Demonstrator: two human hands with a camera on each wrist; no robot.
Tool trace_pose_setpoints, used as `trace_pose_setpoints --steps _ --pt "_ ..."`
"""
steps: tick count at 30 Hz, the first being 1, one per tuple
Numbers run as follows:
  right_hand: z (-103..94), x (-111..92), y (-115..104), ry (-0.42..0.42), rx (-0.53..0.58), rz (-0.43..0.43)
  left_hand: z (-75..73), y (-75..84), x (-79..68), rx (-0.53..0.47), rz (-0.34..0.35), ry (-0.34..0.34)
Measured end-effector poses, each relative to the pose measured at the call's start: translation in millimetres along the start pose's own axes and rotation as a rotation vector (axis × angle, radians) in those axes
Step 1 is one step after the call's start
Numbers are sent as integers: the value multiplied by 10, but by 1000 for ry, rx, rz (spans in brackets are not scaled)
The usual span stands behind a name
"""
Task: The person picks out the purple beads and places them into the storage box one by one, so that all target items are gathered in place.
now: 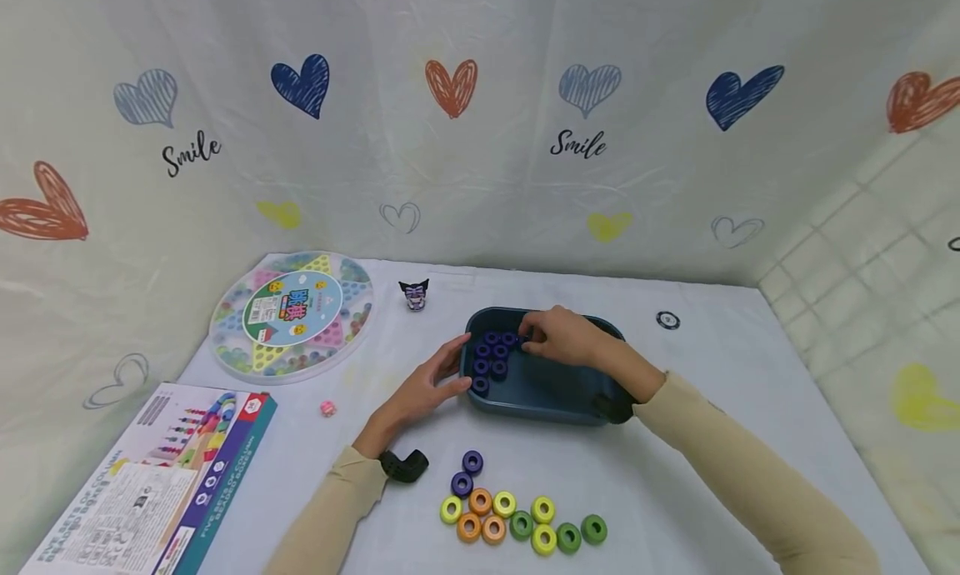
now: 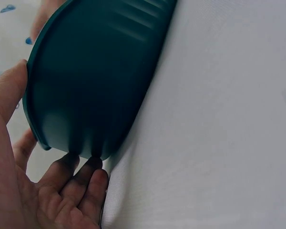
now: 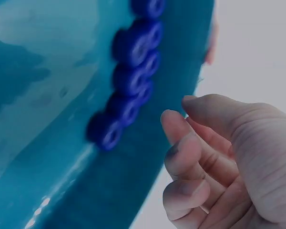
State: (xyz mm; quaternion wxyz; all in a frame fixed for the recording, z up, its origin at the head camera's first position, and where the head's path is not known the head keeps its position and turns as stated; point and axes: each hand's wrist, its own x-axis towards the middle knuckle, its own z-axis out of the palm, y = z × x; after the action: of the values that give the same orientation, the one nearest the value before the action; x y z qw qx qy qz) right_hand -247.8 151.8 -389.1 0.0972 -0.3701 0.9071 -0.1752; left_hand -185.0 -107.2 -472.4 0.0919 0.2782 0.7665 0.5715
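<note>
A dark teal tray (image 1: pixel 555 396) stands on the white-covered table, with several purple ring beads (image 1: pixel 493 372) grouped at its left end. My left hand (image 1: pixel 422 392) holds that left end, its thumb and bent fingers set against the rim and wall; the left wrist view shows the fingertips touching the tray (image 2: pixel 86 90). Over the tray's far side hovers my right hand (image 1: pixel 566 338), fingers loosely bent, beside the purple beads. In the right wrist view nothing shows between the thumb and fingertips of the right hand (image 3: pixel 224 157), and the beads (image 3: pixel 123 78) lie apart from it.
In front of the tray lie loose beads: purple (image 1: pixel 462 492), orange (image 1: pixel 469 537), yellow (image 1: pixel 544 550) and green (image 1: pixel 595 538). A round board game (image 1: pixel 292 308) and a box (image 1: pixel 150 483) are at left. A small figurine (image 1: pixel 414 296), pink bead (image 1: pixel 327 408) and black-white disc (image 1: pixel 668 327) lie farther out.
</note>
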Motion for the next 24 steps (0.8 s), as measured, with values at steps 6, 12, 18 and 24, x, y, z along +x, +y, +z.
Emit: trace_pose_setpoints --steps 6,12,18,24 --pt "18 -164 -349 20 -2 -54 -1 -1 0 2 -25 -4" --pt "98 -303 -647 -14 -4 -119 5 10 6 -2 1 6" --pt "250 -375 -897 -84 14 -151 10 18 7 8 2 10" --pt "536 -384 -1043 -188 -13 -201 13 22 -2 -4 7 9"
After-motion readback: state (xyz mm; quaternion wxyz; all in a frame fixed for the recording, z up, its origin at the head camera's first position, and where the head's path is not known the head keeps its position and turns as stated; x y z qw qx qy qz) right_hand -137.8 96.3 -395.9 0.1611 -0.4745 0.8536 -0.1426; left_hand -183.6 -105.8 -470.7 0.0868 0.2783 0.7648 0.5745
